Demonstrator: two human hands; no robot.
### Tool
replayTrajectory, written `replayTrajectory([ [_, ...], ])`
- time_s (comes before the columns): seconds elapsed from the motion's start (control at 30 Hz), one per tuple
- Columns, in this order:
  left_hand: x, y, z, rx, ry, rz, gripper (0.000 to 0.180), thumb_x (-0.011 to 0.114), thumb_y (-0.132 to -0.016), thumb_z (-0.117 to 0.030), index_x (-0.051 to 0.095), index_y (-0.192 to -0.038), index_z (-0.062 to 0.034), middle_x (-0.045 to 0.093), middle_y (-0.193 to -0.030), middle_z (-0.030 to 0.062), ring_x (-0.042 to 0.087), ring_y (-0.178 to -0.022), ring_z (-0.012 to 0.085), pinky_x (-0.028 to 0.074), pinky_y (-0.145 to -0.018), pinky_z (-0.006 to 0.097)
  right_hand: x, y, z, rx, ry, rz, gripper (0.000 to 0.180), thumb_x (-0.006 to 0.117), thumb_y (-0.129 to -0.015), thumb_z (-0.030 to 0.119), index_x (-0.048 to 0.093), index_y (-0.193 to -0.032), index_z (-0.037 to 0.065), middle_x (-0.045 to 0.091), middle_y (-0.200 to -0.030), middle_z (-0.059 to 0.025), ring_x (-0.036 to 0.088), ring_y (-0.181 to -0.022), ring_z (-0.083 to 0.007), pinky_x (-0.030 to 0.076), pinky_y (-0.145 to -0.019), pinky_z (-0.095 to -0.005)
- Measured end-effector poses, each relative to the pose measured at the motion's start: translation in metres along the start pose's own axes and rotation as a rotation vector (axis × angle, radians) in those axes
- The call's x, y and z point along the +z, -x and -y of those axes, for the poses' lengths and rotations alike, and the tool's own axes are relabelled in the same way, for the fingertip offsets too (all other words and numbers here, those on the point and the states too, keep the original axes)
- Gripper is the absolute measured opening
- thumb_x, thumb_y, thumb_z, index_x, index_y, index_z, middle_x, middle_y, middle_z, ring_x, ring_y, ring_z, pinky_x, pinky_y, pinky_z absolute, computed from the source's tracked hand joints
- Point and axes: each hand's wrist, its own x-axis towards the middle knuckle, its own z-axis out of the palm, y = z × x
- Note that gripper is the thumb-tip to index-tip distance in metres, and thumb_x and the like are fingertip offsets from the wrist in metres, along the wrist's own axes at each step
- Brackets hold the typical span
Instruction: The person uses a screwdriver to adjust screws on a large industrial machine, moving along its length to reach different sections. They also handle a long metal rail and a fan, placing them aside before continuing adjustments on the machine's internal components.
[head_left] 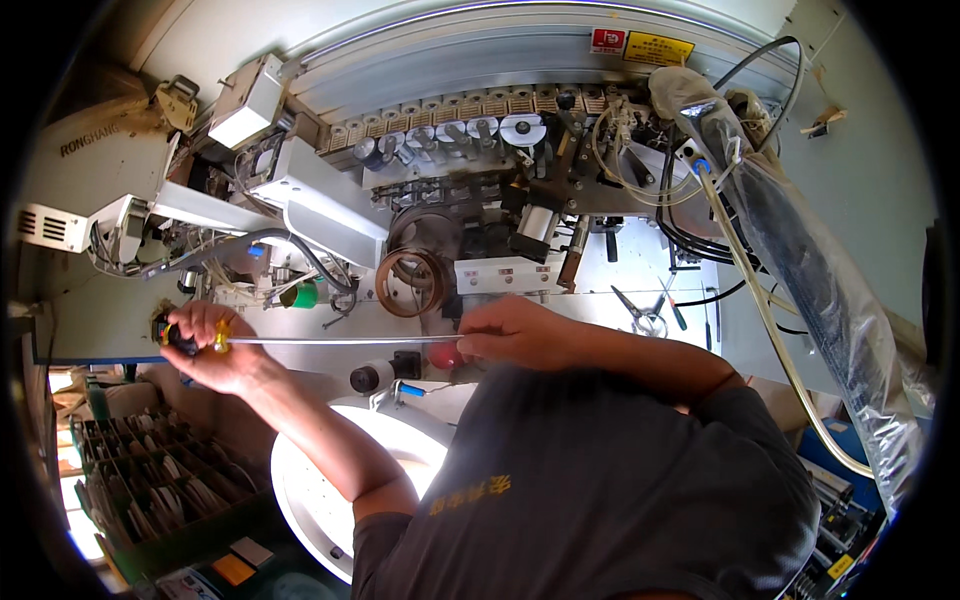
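A long screwdriver (pixel 340 341) with a yellow and black handle lies level across the front of the machine. My left hand (pixel 225 362) is closed around its handle, which the fingers partly cover. The straight metal shaft runs rightward to my right hand (pixel 512 328), whose bent fingers close on its far end and hide the tip. Just below those fingers shows a red rounded part (pixel 445 355). Beyond the shaft, a brown ring (pixel 412 283) stands at the machine's middle, apart from both hands.
Scissors (pixel 648 322) and small tools lie on the right of the bench. A white round tub (pixel 292 490) stands at lower left, beside a green crate (pixel 190 540) of upright flat pieces. A plastic-wrapped arm (pixel 800 260) slopes down at right. Hoses and metal brackets (pixel 325 220) crowd the left.
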Motion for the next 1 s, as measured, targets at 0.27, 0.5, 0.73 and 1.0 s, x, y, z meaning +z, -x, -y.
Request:
replayTrajectory([
  [0.27, -0.047, 0.006, -0.012, -0.082, 0.055, -0.121, 0.038, 0.068, -0.090, -0.035, 0.056, -0.098, 0.0006, 0.050, -0.075, 0.0042, 0.045, -0.055, 0.0132, 0.042, -0.051, 0.027, 0.007, 0.010, -0.005, 0.010, -0.015, -0.016, 0.029, 0.058, -0.099, 0.022, 0.065, -0.084, -0.002, 0.062, -0.075, -0.0054, 0.054, -0.071, -0.0117, 0.045, -0.067, -0.0292],
  [0.5, -0.064, 0.004, -0.017, -0.046, -0.001, -0.291, 0.038, 0.069, -0.089, -0.034, 0.058, -0.095, 0.0017, 0.049, -0.073, 0.0036, 0.045, -0.055, 0.0133, 0.042, -0.050, 0.027, 0.012, 0.014, -0.002, 0.024, 0.048, -0.033, 0.033, 0.058, -0.098, 0.027, 0.068, -0.082, 0.000, 0.062, -0.072, -0.0048, 0.056, -0.068, -0.0124, 0.044, -0.066, -0.0288],
  [0.73, -0.077, -0.009, -0.027, -0.075, -0.007, -0.367, 0.041, 0.066, -0.089, -0.038, 0.056, -0.095, 0.0014, 0.049, -0.073, 0.0034, 0.045, -0.055, 0.0135, 0.045, -0.051, 0.028, 0.020, 0.014, -0.007, 0.065, -0.147, -0.047, 0.035, 0.060, -0.099, 0.027, 0.066, -0.079, -0.001, 0.060, -0.066, -0.0018, 0.049, -0.061, -0.0079, 0.040, -0.057, -0.0277],
  [1.0, -0.088, -0.018, -0.016, -0.138, -0.010, -0.348, 0.045, 0.058, -0.094, -0.043, 0.055, -0.094, 0.0020, 0.050, -0.074, 0.0072, 0.046, -0.055, 0.0158, 0.045, -0.049, 0.028, 0.019, 0.017, -0.010, 0.006, -0.149, -0.061, 0.034, 0.060, -0.099, 0.027, 0.065, -0.079, 0.000, 0.059, -0.067, -0.0010, 0.048, -0.060, -0.0070, 0.039, -0.055, -0.0272],
])
